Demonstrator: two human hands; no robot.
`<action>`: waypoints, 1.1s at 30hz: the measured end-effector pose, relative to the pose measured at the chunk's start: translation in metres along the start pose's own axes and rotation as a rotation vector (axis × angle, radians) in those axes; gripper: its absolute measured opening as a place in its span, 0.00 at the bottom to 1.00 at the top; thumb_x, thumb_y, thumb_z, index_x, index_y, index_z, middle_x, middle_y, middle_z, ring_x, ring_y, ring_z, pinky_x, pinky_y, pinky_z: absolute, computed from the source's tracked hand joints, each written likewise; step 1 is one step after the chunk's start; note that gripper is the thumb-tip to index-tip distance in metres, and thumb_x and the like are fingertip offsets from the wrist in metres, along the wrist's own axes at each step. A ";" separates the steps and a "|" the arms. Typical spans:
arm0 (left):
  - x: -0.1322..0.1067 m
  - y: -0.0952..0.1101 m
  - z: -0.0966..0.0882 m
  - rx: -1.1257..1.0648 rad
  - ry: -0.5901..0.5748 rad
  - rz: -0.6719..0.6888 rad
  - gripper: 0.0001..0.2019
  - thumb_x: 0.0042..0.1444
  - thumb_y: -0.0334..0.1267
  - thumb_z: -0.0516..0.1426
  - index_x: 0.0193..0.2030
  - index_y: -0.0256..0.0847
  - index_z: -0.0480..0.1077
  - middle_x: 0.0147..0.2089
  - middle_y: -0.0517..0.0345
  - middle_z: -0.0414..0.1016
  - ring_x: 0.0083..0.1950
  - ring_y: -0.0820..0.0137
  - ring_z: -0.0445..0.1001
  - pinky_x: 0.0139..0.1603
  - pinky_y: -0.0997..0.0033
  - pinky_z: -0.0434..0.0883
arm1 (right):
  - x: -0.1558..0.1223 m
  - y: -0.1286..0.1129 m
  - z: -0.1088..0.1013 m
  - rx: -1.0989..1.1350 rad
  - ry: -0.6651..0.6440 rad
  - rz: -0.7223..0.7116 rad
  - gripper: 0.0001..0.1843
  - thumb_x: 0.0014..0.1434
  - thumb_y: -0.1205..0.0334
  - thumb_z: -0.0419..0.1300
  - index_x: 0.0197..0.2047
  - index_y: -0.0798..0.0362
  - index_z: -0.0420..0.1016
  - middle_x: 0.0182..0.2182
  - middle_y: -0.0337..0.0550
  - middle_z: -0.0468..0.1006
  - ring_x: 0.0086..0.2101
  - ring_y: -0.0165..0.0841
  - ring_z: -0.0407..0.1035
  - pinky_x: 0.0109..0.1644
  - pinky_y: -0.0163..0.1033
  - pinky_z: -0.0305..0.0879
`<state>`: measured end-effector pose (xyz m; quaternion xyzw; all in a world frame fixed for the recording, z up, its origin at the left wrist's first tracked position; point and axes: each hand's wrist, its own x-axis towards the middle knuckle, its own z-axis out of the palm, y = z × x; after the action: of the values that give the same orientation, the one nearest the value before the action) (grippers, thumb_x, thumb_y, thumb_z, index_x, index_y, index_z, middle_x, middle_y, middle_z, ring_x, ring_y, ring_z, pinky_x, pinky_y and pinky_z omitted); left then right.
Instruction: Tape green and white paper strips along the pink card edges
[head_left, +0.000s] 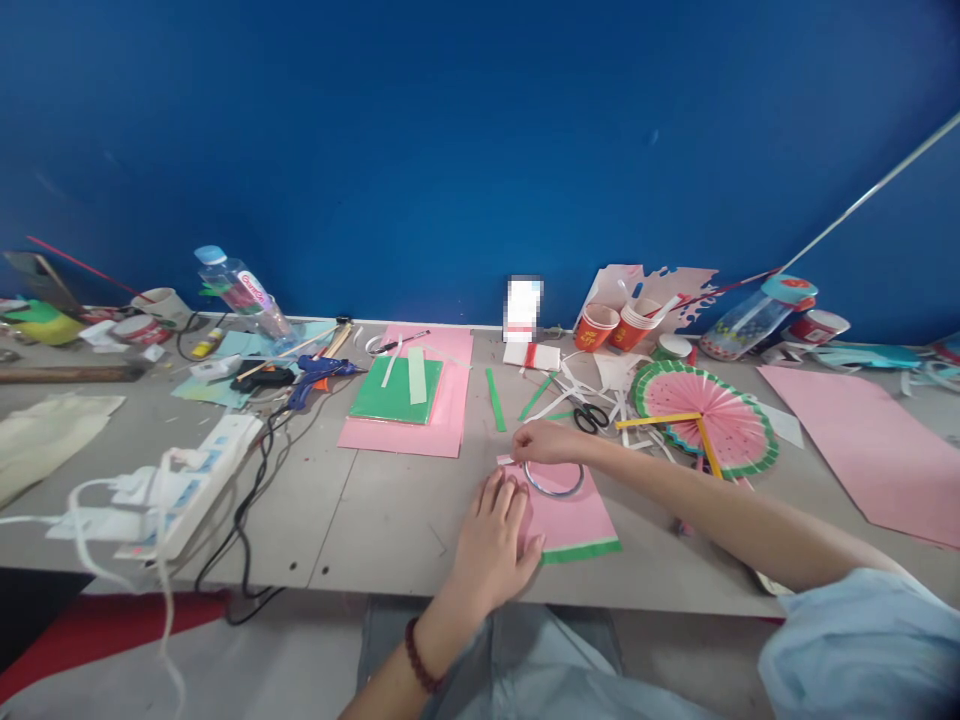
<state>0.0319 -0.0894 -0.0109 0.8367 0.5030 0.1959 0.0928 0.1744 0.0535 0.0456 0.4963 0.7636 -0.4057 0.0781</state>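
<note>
A sheet of pink paper (574, 515) with a green strip (581, 551) along its near edge lies in front of me. My left hand (495, 535) rests flat on the sheet's left side, fingers stretched out. At the far left corner of the sheet, my right hand (544, 442) is closed, its fingertips pinched down by a short white strip. Under that palm shows a thin ring-shaped roll of tape (556, 494); its top is hidden by the hand. Black-handled scissors (591, 418) lie just beyond my right wrist.
A pink and green paper fan (701, 415) lies right of the scissors, among white paper scraps. Green squares (394, 395) sit on pink sheets to the left. Further left are a blue glue gun (319, 375) and a power strip (214, 480). Red cups (598, 327) stand behind.
</note>
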 end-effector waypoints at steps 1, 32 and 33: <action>0.000 0.000 0.000 0.001 0.002 0.000 0.23 0.56 0.43 0.54 0.56 0.36 0.62 0.60 0.42 0.63 0.66 0.50 0.55 0.62 0.46 0.60 | 0.000 0.000 0.000 -0.002 0.001 0.004 0.08 0.50 0.63 0.57 0.27 0.55 0.76 0.25 0.39 0.74 0.28 0.29 0.64 0.27 0.32 0.53; -0.001 0.000 0.004 0.004 0.024 -0.001 0.24 0.56 0.43 0.54 0.58 0.37 0.61 0.60 0.42 0.63 0.65 0.50 0.57 0.62 0.45 0.59 | 0.010 0.005 0.009 -0.062 0.044 0.022 0.06 0.46 0.65 0.56 0.23 0.55 0.73 0.21 0.38 0.70 0.25 0.29 0.62 0.26 0.33 0.51; -0.001 0.000 0.004 0.004 0.022 -0.001 0.24 0.55 0.43 0.54 0.58 0.36 0.62 0.60 0.42 0.63 0.65 0.50 0.57 0.62 0.45 0.60 | 0.009 0.005 0.009 -0.061 0.045 0.026 0.06 0.46 0.65 0.56 0.23 0.55 0.73 0.21 0.38 0.70 0.25 0.28 0.62 0.26 0.33 0.51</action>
<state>0.0329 -0.0896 -0.0144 0.8344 0.5047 0.2042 0.0855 0.1712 0.0547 0.0321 0.5126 0.7707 -0.3698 0.0813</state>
